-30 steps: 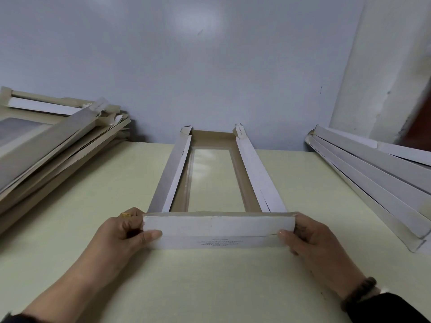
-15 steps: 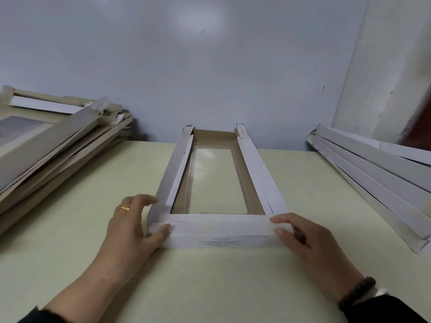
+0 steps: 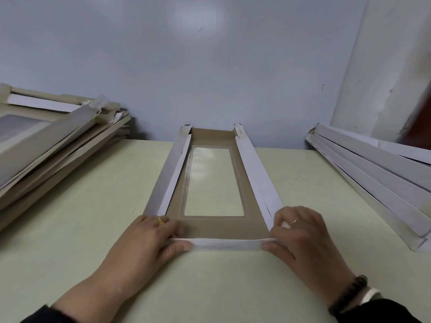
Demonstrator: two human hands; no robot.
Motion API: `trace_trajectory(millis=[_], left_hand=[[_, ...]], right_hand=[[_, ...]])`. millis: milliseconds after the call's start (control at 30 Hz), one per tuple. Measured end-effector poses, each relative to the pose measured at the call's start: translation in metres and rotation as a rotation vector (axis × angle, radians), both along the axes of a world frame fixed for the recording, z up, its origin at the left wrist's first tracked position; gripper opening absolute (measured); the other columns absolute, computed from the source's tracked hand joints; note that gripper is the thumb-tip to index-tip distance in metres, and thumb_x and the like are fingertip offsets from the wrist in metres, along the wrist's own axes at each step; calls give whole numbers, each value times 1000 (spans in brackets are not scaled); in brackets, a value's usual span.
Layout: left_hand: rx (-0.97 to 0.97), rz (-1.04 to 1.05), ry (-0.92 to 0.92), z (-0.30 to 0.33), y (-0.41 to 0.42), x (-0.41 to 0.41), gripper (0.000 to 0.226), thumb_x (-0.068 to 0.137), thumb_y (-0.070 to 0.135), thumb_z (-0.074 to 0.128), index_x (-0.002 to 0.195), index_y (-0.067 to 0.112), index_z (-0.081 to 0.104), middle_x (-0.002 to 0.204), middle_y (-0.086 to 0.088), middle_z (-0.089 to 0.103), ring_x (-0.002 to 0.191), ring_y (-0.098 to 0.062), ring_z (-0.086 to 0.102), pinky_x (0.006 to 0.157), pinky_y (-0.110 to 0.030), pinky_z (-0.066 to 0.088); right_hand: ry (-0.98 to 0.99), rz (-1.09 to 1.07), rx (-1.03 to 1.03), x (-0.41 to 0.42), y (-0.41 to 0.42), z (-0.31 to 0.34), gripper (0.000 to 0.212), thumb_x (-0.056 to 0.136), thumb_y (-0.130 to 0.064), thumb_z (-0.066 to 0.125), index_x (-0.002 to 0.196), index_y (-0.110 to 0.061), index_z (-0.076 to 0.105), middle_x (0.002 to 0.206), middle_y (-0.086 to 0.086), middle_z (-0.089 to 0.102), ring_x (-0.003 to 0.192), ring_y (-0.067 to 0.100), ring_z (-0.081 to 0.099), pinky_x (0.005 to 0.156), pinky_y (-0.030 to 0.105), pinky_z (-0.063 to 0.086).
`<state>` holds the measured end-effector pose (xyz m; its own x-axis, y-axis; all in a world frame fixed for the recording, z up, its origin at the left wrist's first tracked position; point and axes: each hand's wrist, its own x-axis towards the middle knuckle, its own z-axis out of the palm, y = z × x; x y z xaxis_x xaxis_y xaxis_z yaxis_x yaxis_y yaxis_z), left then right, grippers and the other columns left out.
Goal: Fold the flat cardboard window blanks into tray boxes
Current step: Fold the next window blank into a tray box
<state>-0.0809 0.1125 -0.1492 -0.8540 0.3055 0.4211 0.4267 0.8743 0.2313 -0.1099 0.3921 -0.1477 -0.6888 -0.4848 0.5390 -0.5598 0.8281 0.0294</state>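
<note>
The window blank lies mid-bench, its far end at the back edge. The left hand and right hand pinch its near flap at either end.

Single head-worn wide-angle cam, looking forward and down over the table toward the back wall. Close range: both forearms enter from the bottom edge; edges show wide-angle bending.
</note>
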Motion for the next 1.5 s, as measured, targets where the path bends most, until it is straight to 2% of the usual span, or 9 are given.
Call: trace_trajectory(millis=[100, 300, 467, 667, 867, 1133, 1267, 1400, 1500], left_hand=[[-45, 30, -30, -1, 10, -1, 74, 69, 77, 11, 84, 24, 60, 78, 16, 48, 79, -9, 52, 65, -22, 37], [-108, -79, -87, -5, 43, -3, 47, 77, 72, 14, 78, 31, 37, 71, 14, 37, 89, -9, 51, 62, -26, 30], [-47, -66, -88, -1, 47, -1, 36, 80, 60, 32, 84, 30, 52, 63, 15, 33, 83, -13, 54, 58, -25, 28], [-165, -66, -33, 3, 45, 2, 35, 79, 53, 36, 64, 28, 56, 57, 15, 49, 55, -3, 54, 41, -17, 28], [-122, -22, -40, -11, 42, 0, 39, 92, 56, 30, 104, 28, 55, 95, 10, 56, 93, -9, 50, 63, -26, 31], [-128, -36, -31, -9, 44, 1, 44, 86, 55, 27, 101, 28, 57, 93, 10, 59, 88, -8, 53, 58, -24, 28], [-52, -41, -36, -4, 46, 4, 24, 93, 47, 42, 103, 32, 58, 90, 10, 59, 88, -9, 54, 58, -25, 28], [-96, -18, -70, -9, 44, 1, 48, 84, 57, 21, 107, 31, 55, 99, 11, 58, 95, -7, 51, 64, -24, 31], [-105, -11, -92, -9, 45, 2, 49, 83, 57, 21, 106, 29, 55, 98, 11, 58, 94, -8, 51, 63, -24, 30]], right_hand=[[8, 111, 14, 0, -7, -3, 45, 88, -42, 39, 54, -16, 52, 56, -5, 51, 53, 18, 52, 61, 24, 31], [-87, 218, -2, 9, -32, -6, 35, 82, -35, 44, 54, -16, 52, 54, -4, 52, 51, 14, 51, 47, 23, 39], [-393, 257, -274, -2, -17, -1, 42, 92, -41, 35, 101, -19, 69, 104, -13, 65, 91, 10, 51, 83, 23, 39], [-480, 225, 53, -10, 0, -3, 82, 79, -78, 10, 123, -28, 59, 129, -19, 53, 109, 5, 47, 94, 18, 28], [-415, 184, 83, -10, -2, -4, 80, 72, -77, 22, 129, -28, 52, 131, -21, 49, 114, 5, 43, 98, 18, 29], [-476, 120, 82, -9, -8, -1, 65, 83, -68, 41, 138, -33, 36, 139, -28, 32, 113, 0, 32, 94, 7, 21], [-600, 111, -14, -12, -11, 4, 72, 76, -69, 15, 129, -33, 45, 129, -26, 41, 110, 2, 38, 94, 15, 29], [-524, 106, -64, -11, -12, 3, 59, 76, -75, 21, 92, -28, 52, 92, -15, 44, 81, -3, 42, 72, 10, 31], [-501, 108, 10, -8, -14, 3, 58, 72, -77, 25, 94, -30, 50, 96, -17, 41, 77, -8, 40, 68, 9, 30]])
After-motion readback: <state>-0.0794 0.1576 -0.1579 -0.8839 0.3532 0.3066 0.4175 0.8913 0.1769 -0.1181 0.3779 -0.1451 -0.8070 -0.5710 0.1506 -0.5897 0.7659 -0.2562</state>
